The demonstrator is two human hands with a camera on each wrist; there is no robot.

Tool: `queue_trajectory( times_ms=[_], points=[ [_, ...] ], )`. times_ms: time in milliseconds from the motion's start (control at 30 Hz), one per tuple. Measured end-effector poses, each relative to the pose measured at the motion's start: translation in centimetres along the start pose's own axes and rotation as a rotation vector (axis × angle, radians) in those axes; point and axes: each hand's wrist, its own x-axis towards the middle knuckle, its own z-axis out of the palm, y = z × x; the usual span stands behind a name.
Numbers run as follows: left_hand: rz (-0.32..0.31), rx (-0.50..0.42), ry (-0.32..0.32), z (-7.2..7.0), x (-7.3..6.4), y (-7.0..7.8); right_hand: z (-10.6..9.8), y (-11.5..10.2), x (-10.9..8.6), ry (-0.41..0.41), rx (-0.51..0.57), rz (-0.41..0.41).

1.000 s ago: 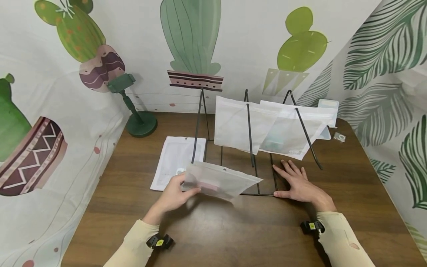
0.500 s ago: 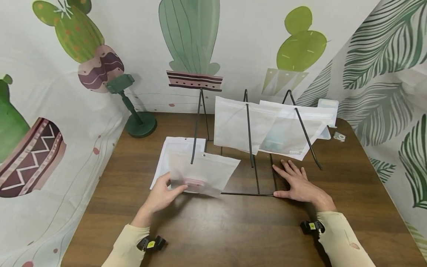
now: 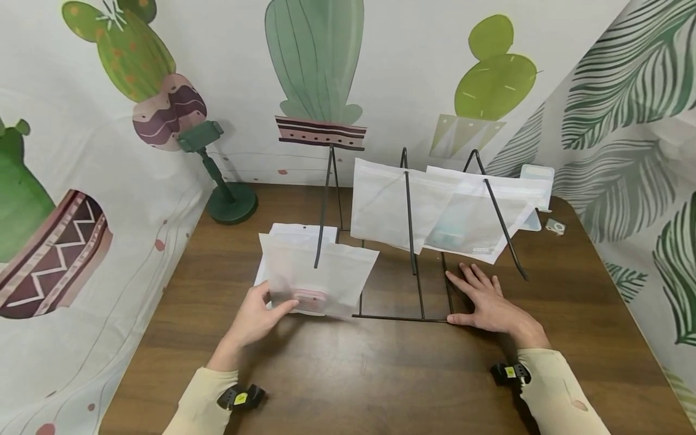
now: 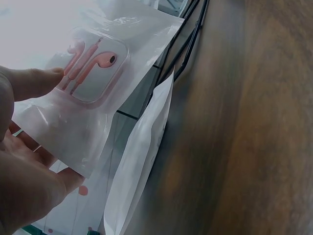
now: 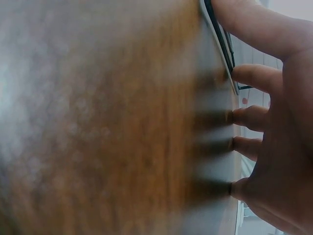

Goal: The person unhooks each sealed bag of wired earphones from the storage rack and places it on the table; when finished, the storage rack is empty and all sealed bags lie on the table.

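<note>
In the head view my left hand (image 3: 254,317) pinches the lower left side of a frosted zip bag (image 3: 339,272), thumb in front and fingers behind. Pink earphones (image 4: 104,59) in a clear case show through it in the left wrist view. The bag is held up at the left prong (image 3: 325,208) of a black wire display rack (image 3: 399,317); the prong's tip overlaps its front. Another white bag (image 3: 280,229) lies on the table behind it, partly hidden. My right hand (image 3: 489,305) rests with fingers spread on the table, thumb and index fingertip at the rack's base.
Two white zip bags, one on the middle prong (image 3: 380,202) and one on the right prong (image 3: 502,223), hang side by side. Behind them at right are a pale blue stand (image 3: 537,175) and a small packet (image 3: 556,226). A green stand (image 3: 232,202) occupies the back left of the wooden table (image 3: 380,386).
My left hand has carried the earphone bag leftward and tilted it more upright, from in front of the rack to the left prong. The right hand has stayed in place.
</note>
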Motion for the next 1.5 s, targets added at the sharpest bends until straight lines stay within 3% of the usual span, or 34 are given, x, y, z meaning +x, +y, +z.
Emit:
queue_trajectory(
  times_ms=[300, 367, 467, 700, 967, 1233, 1500],
  points=[
    [-0.019, -0.013, 0.023, -1.1, -0.2, -0.3, 0.1, 0.1, -0.3, -0.003, 0.018, 0.005],
    [-0.008, -0.012, 0.027, -1.5, -0.3, 0.6, 0.1, 0.0, -0.3, -0.001, 0.015, 0.006],
    [0.004, -0.021, 0.036, -2.1, -0.3, 0.6, 0.1, 0.0, -0.3, 0.002, 0.012, 0.007],
    [0.015, -0.068, 0.078, -3.2, -0.3, -1.5, 0.2, 0.1, -0.2, 0.006, 0.009, 0.005],
    [-0.021, -0.047, 0.125, -4.5, -0.6, -2.0, 0.2, 0.1, -0.1, 0.004, 0.009, 0.003],
    [0.007, -0.108, 0.173, -5.7, -0.8, -2.5, 0.1, 0.0, 0.1, 0.019, 0.001, -0.014],
    [-0.035, -0.12, 0.216, -7.0, -1.0, -2.9, 0.1, 0.1, -0.1, 0.001, 0.016, -0.001]
  ],
)
